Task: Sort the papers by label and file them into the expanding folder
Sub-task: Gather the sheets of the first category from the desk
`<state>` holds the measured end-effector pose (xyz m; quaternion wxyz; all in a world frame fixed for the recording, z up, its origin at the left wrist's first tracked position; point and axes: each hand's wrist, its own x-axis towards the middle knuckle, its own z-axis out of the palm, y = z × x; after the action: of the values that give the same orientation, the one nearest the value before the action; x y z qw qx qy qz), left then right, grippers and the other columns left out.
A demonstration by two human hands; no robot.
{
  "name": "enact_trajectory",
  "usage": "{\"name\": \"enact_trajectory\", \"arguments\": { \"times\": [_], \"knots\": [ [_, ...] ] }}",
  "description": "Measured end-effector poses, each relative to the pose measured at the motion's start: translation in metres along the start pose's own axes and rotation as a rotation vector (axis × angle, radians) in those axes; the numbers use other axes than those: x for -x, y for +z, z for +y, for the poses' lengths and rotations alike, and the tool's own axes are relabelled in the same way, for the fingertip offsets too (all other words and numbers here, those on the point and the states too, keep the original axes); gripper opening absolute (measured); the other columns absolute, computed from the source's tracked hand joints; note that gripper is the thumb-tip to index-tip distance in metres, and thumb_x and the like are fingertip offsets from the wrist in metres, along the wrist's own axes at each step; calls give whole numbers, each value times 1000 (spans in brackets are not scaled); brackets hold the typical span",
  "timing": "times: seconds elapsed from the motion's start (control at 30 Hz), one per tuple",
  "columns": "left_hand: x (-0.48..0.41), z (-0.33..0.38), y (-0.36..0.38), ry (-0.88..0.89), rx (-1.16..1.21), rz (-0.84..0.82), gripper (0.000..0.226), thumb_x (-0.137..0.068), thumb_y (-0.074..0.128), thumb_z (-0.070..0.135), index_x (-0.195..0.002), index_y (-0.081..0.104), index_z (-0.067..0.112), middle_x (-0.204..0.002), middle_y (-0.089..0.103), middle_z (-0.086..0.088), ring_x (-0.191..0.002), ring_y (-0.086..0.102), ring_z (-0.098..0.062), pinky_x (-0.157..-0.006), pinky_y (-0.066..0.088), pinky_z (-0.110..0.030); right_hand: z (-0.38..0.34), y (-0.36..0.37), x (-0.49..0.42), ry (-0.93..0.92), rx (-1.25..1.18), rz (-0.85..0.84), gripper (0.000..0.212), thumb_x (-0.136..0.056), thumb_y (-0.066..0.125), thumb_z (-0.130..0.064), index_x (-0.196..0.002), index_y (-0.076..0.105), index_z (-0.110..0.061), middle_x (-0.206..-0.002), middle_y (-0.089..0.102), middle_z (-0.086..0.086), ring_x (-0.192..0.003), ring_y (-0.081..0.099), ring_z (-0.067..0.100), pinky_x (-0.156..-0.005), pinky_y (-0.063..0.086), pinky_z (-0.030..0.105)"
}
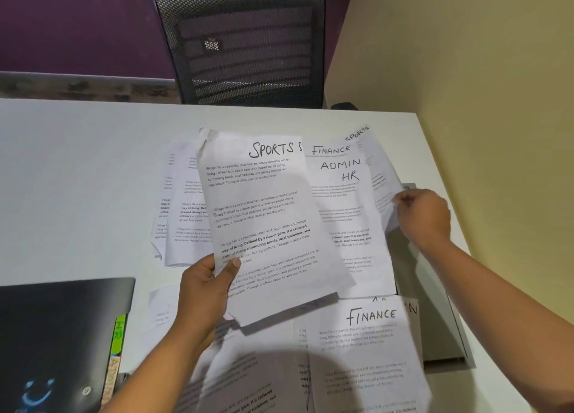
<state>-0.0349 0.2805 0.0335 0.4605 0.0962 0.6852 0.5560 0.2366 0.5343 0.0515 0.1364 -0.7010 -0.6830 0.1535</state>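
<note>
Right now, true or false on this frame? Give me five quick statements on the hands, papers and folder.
1. The left hand holds the SPORTS sheet above the pile. True.
2. The right hand lies flat and idle. False: it pinches the right-edge sheet of the pile.
3. The folder sits at the near left and shows a green HR tab. True.
4. The nearest paper on the right is headed HR. False: it is the FINANCE sheet.
5. A mesh-backed chair stands beyond the table. True.
</note>
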Motion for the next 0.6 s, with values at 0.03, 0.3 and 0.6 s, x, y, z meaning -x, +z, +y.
{"name": "enact_trajectory", "arguments": {
  "times": [0.03, 0.3, 0.6],
  "knots": [
    [0, -1, 0, 0, 1, 2, 15, -92, 66, 11, -98, 76, 21, -100, 78, -1, -100, 73, -24, -94, 54, -46, 4, -6, 2, -38, -8, 41, 25, -89, 56, -12, -106, 75, -16, -106, 73, 10, -90, 67, 32, -71, 47, 28],
    [17, 1, -8, -3, 9, 18, 16, -92, 67, 9, -102, 75, 18, -102, 78, -3, -99, 73, -24, -96, 53, -47, 2, -77, 26, -194, -217, 329, 43, -91, 57, -8, -133, 62, -14, -113, 67, 17, -95, 64, 33, -93, 50, 37],
    [53, 12, -21, 71, -65, 38, 15, -93, 66, 12, -96, 73, 25, -93, 78, 9, -93, 73, -16, -76, 54, -29, 4, -163, 82, -21, -754, 542, 26, -86, 63, -21, -109, 73, -28, -106, 73, 1, -91, 68, 15, -86, 58, 35]
  ]
}}
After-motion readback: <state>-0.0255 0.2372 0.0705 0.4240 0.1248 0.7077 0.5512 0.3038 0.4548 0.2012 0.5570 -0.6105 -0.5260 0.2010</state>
